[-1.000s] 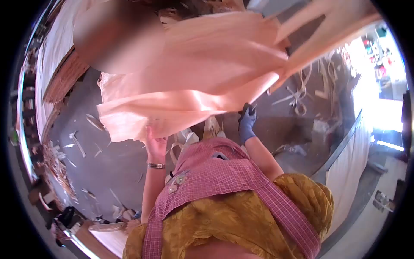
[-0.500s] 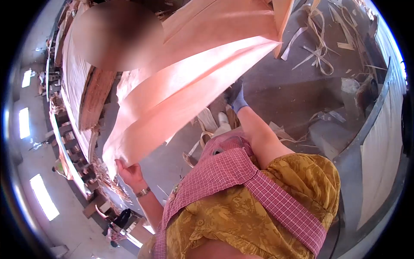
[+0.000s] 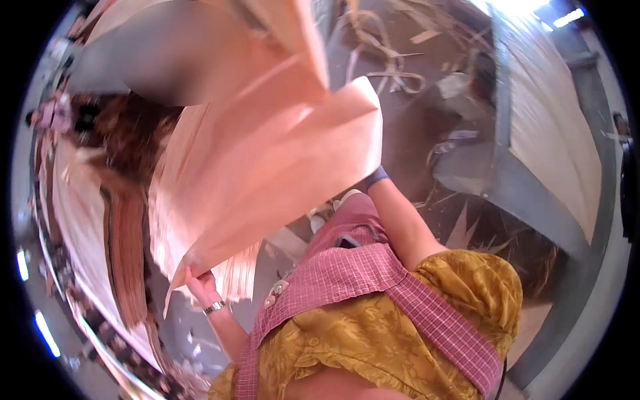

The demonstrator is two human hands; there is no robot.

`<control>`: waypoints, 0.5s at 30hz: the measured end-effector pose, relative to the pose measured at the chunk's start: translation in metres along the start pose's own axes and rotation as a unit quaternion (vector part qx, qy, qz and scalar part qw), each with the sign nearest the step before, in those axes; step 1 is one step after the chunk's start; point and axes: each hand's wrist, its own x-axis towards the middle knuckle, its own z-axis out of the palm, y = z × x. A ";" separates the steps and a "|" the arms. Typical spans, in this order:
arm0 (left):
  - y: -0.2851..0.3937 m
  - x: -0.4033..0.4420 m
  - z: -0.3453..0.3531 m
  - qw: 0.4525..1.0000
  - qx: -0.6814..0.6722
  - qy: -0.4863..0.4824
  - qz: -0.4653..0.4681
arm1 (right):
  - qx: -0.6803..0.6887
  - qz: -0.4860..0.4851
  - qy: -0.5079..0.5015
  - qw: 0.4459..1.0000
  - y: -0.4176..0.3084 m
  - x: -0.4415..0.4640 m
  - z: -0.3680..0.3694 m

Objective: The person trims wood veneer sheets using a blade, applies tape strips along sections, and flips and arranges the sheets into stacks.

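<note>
A large, thin, pinkish wood sheet (image 3: 287, 153) spreads in front of my body, creased and folded over near its upper right part. My left hand (image 3: 202, 285), bare with a metal watch at the wrist, pinches the sheet's lower left corner. On the right side, my right hand (image 3: 376, 176) wears a blue-grey glove and is at the sheet's right edge; its fingers are hidden behind the sheet. Beneath the sheet lies a stack of similar sheets (image 3: 238, 275), whose layered edges show.
Another thick stack (image 3: 128, 257) stands at the left. Wood strips (image 3: 393, 73) lie on the floor ahead. A grey-framed surface with a pale sheet (image 3: 550, 120) is at the right. A person in pink (image 3: 57, 115) is far off at the upper left.
The view has turned to the right. The sheet now lies lower over the stack, with its right part folded and my right hand at its edge. My left hand still pinches the corner.
</note>
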 end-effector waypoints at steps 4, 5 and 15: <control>-0.063 0.021 0.118 0.988 0.058 -0.121 -0.071 | -0.022 -0.086 -0.028 0.996 -0.122 -0.019 0.006; -0.081 0.029 0.151 0.978 0.085 -0.169 -0.093 | -0.030 -0.115 -0.038 0.992 -0.154 -0.021 0.007; -0.303 0.021 0.393 0.916 0.184 -0.289 -0.209 | -0.012 -0.300 -0.141 0.943 -0.436 0.062 0.003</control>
